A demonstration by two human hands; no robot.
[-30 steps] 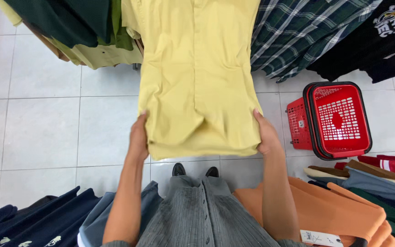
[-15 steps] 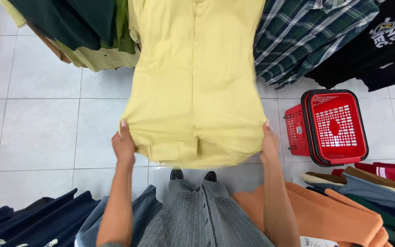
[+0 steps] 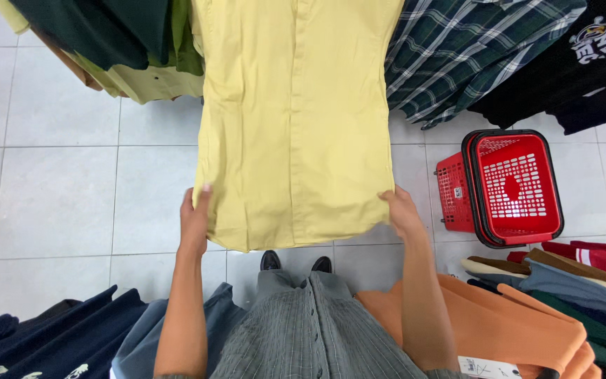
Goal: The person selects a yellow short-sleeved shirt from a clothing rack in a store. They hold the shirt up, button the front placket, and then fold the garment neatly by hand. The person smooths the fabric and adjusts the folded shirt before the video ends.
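Both hands closed on yellow shirt (image 3: pixel 296 119): left hand (image 3: pixel 195 221), right hand (image 3: pixel 402 214) gripping hem corners.

Smooth matt cloth yellow shirt (image 3: pixel 296 119), glossy perforated plastic red basket (image 3: pixel 517 184), glossy tiled floor (image 3: pixel 57 189).

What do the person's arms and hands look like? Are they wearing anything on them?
Both arms are bare, with no sleeves showing on the forearms. The left hand and right hand wear no gloves, and no rings, watch or bracelets can be seen.
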